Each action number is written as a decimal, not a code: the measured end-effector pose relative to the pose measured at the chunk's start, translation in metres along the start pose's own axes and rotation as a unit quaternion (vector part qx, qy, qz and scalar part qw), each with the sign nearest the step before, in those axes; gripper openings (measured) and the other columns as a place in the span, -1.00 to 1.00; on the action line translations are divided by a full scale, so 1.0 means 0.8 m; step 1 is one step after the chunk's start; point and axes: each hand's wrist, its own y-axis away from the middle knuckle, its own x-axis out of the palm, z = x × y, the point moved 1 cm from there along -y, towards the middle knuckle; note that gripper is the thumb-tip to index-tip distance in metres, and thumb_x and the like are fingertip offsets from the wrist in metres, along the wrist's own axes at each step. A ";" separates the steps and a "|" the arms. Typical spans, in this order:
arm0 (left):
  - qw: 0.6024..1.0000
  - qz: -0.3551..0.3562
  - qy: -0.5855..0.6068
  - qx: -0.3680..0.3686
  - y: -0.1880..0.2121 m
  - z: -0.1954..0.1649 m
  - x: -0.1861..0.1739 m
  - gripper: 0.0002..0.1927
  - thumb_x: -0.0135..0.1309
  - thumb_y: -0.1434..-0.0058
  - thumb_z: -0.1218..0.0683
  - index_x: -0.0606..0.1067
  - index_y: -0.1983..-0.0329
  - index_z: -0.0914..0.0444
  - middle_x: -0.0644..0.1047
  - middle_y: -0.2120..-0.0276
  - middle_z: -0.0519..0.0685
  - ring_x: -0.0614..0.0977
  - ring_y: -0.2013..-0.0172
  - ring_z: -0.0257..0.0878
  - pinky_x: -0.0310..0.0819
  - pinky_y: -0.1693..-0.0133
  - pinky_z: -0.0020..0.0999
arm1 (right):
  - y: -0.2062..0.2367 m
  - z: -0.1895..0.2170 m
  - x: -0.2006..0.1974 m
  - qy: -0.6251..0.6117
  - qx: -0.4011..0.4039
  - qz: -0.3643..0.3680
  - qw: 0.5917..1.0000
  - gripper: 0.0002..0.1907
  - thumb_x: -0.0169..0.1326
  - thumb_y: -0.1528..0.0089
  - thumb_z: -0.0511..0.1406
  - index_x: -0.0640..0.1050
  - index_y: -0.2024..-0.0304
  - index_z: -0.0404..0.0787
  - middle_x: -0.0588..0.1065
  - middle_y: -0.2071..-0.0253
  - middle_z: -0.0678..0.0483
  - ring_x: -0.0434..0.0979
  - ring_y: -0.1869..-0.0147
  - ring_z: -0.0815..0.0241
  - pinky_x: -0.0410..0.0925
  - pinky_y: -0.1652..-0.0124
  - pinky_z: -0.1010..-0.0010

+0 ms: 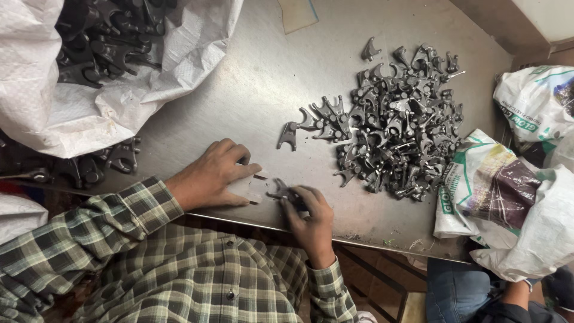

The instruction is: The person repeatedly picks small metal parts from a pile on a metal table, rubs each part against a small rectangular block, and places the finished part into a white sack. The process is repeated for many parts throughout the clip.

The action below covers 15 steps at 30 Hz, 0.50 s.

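My left hand (210, 175) lies flat on a small slotted metal gauge plate (256, 186) near the front edge of the steel table (257, 78), pinning it down. My right hand (309, 216) grips a dark forked metal part (278, 189) and holds it against the right end of the plate. A large heap of the same dark forked parts (397, 122) lies on the table to the right, a few strays at its left side.
A white woven sack (72, 113) full of similar parts lies open at the top left, with more parts (113, 158) below it. Printed plastic bags (508, 197) crowd the right edge. Another person's arm (514, 296) shows at the bottom right.
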 end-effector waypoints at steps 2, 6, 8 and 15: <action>1.000 0.000 0.003 -0.001 -0.001 -0.002 -0.002 -0.21 0.44 0.16 -0.20 0.50 -0.14 0.15 0.44 -0.01 0.09 0.42 -0.04 0.01 0.34 -0.17 0.02 | -0.004 0.009 -0.001 -0.009 -0.003 0.003 1.000 -0.65 0.32 -0.17 -0.34 0.63 -0.02 -0.20 0.60 0.02 -0.05 0.72 0.07 0.13 0.57 0.13 0.46; 1.000 -0.003 0.010 -0.002 -0.001 -0.007 -0.009 -0.22 0.44 0.16 -0.18 0.51 -0.14 0.15 0.44 -0.01 0.09 0.42 -0.04 0.00 0.35 -0.17 0.02 | -0.007 0.026 0.003 -0.023 0.033 0.007 0.999 -0.68 0.32 -0.15 -0.37 0.66 0.04 -0.23 0.62 0.06 -0.04 0.68 0.27 0.18 0.51 0.31 0.45; 1.000 -0.004 0.008 -0.001 -0.001 -0.009 -0.011 -0.23 0.44 0.17 -0.18 0.51 -0.13 0.15 0.44 -0.01 0.09 0.42 -0.04 0.00 0.34 -0.17 0.02 | -0.008 0.034 0.005 -0.023 0.005 -0.011 1.000 -0.70 0.32 -0.16 -0.37 0.65 0.04 -0.24 0.60 0.07 -0.04 0.68 0.22 0.20 0.52 0.28 0.46; 1.000 -0.004 0.009 -0.007 -0.002 -0.010 -0.013 -0.23 0.43 0.14 -0.21 0.52 -0.14 0.15 0.44 -0.01 0.09 0.41 -0.04 0.00 0.36 -0.15 0.00 | -0.018 0.046 0.014 -0.030 0.006 0.000 1.000 -0.71 0.34 -0.13 -0.38 0.68 0.08 -0.24 0.61 0.12 -0.01 0.66 0.17 0.17 0.51 0.21 0.42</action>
